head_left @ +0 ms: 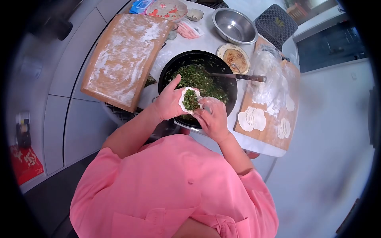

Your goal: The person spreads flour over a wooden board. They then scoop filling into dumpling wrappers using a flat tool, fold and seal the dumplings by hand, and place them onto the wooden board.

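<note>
A round dough wrapper [183, 104] topped with chopped green filling [191, 100] rests in my left hand [167, 102], whose thumb points up and away. My right hand [213, 117] pinches the wrapper's right edge between its fingers. Both hands are over the near part of a large black pan [234, 93], which holds more green filling [194, 77]. A spoon with a dark handle [254, 77] lies across the pan's rim, its head in the filling. Right of the pan, several flat dough wrappers [252, 119] overlap on a wooden board [266, 135].
A floured wooden board [127, 55] stands at the left. Behind the pan are a steel bowl [235, 25], a plate with a browned flatbread [236, 59] and a small bowl [195, 14]. A clear plastic bag [268, 79] covers part of the right board. A quilted chair back [276, 25] stands beyond.
</note>
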`<state>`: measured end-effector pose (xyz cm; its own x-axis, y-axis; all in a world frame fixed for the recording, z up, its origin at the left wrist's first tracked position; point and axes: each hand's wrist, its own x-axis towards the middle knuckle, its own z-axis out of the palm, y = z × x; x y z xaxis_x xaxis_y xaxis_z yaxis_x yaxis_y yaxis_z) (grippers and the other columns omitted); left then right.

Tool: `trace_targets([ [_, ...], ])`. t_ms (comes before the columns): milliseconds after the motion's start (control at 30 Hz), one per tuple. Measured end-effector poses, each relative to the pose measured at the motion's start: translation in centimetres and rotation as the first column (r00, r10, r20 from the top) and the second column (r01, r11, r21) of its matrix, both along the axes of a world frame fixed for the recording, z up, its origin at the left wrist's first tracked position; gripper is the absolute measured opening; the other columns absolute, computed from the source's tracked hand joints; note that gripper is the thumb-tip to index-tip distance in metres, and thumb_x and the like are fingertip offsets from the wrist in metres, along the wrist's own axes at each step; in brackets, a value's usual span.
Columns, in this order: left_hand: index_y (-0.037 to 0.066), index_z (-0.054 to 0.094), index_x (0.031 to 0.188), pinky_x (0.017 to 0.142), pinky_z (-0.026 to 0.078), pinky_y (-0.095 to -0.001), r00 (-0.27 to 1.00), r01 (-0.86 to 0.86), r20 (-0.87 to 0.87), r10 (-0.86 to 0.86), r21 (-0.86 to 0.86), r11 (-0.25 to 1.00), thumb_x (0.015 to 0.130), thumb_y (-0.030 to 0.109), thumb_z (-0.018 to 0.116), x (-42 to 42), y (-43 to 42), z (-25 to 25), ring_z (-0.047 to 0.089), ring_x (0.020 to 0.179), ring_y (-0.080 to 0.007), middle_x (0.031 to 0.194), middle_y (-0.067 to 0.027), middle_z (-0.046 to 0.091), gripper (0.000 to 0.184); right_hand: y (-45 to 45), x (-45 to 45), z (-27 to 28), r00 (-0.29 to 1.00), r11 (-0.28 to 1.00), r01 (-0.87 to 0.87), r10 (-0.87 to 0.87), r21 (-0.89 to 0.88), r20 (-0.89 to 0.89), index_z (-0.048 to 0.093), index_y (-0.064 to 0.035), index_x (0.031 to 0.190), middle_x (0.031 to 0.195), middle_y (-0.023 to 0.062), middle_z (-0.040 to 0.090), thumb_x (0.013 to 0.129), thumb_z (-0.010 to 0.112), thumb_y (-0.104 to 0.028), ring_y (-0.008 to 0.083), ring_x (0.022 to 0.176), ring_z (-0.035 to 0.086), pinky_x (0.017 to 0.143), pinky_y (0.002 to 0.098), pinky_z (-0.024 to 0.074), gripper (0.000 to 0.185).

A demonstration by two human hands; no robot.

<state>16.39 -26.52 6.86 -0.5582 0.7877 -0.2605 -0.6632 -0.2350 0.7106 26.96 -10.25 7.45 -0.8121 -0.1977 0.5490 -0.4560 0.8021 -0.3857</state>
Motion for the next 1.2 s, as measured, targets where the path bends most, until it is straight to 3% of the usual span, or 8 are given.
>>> trace_targets([
  [167,0.002,0.039,0.124,0.091,0.045,-0.0397,0.97,0.188,-0.128,-0.208,-0.153,0.97,0.09,0.038,0.048,1.2,0.0,0.3,0.051,0.108,-0.0216,0.115,-0.0105,0.048,0.051,-0.1,-1.0,1.0,0.968,0.926,0.081,0.015,-0.37,0.249,0.057,-0.0049,0.079,0.103,0.0125,0.055,0.069,0.067,-0.006,0.0309,0.098,0.048,0.083,0.0393,0.0398,0.014],
  [267,-0.001,0.039,0.123,0.089,0.046,-0.0336,0.974,0.228,0.025,-0.227,-0.098,0.969,0.082,0.02,0.063,2.4,0.5,1.4,0.054,0.103,-0.0194,0.115,-0.0106,0.051,0.052,0.1,-1.6,0.4,0.958,0.881,0.115,0.023,-0.46,0.285,0.057,-0.0045,0.082,0.102,0.0132,0.055,0.072,0.066,-0.008,0.0306,0.098,0.048,0.084,0.0386,0.0398,0.014],
  [533,-0.001,0.039,0.124,0.086,0.049,-0.0316,0.941,0.302,-0.085,-0.327,-0.221,0.927,0.091,0.017,0.049,2.7,1.1,1.7,0.058,0.098,-0.0202,0.112,-0.0123,0.051,0.039,0.4,-1.8,-0.1,0.918,0.8,0.221,0.024,-0.558,0.397,0.06,-0.0019,0.081,0.102,0.0116,0.057,0.076,0.064,-0.014,0.0218,0.097,0.052,0.086,0.0303,0.0392,0.013],
  [733,-0.002,0.045,0.12,0.089,0.046,-0.0332,0.986,0.168,0.032,-0.165,-0.107,0.98,0.097,0.021,0.037,3.2,0.5,1.3,0.056,0.103,-0.0217,0.113,-0.0121,0.053,0.034,0.4,-0.2,-1.0,0.896,0.455,0.426,-0.09,-0.782,0.436,0.053,-0.002,0.088,0.086,0.0056,0.054,0.086,0.05,-0.015,0.0115,0.076,0.049,0.072,0.024,0.0406,0.014],
  [800,-0.003,0.045,0.121,0.098,0.038,-0.0339,0.995,0.022,-0.1,-0.024,-0.024,0.999,0.096,0.02,0.039,3.4,0.5,0.3,0.048,0.115,-0.0209,0.12,-0.0116,0.05,0.035,1.4,0.7,-3.6,0.919,0.681,0.314,-0.044,-0.662,0.391,0.05,-0.0028,0.091,0.076,0.0063,0.052,0.076,0.058,-0.012,0.0119,0.062,0.048,0.058,0.0272,0.0421,0.019],
  [900,-0.004,0.047,0.121,0.102,0.03,-0.0318,0.998,0.003,0.058,-0.013,0.16,0.987,0.095,0.018,0.041,3.3,0.2,-0.7,0.043,0.118,-0.0175,0.127,-0.0104,0.046,0.035,0.6,0.9,-4.1,0.702,0.769,0.333,0.185,-0.546,0.688,0.053,-0.0027,0.099,0.081,0.01,0.059,0.07,0.062,-0.023,0.0208,0.069,0.057,0.065,0.0338,0.0453,0.037],
  [1000,-0.004,0.051,0.117,0.1,0.029,-0.0295,0.975,0.013,-0.221,0.009,0.097,0.995,0.094,0.019,0.042,3.4,0.2,-0.2,0.046,0.112,-0.0149,0.121,-0.0077,0.05,0.033,-0.8,0.2,-3.0,0.767,0.584,0.248,0.369,-0.773,0.525,0.053,-0.0044,0.113,0.087,0.0124,0.061,0.071,0.061,-0.021,0.0245,0.076,0.06,0.071,0.0331,0.0462,0.046],
  [1200,-0.004,0.053,0.115,0.095,0.033,-0.0287,0.878,0.052,-0.469,-0.091,-0.095,0.994,0.095,0.02,0.041,3.0,-0.5,0.3,0.049,0.103,-0.013,0.115,-0.0063,0.052,0.033,-1.4,-1.3,-0.6,0.689,0.677,0.254,0.375,-0.691,0.62,0.059,-0.0033,0.109,0.084,0.0108,0.065,0.083,0.055,-0.031,0.018,0.075,0.061,0.072,0.028,0.0466,0.039],
])
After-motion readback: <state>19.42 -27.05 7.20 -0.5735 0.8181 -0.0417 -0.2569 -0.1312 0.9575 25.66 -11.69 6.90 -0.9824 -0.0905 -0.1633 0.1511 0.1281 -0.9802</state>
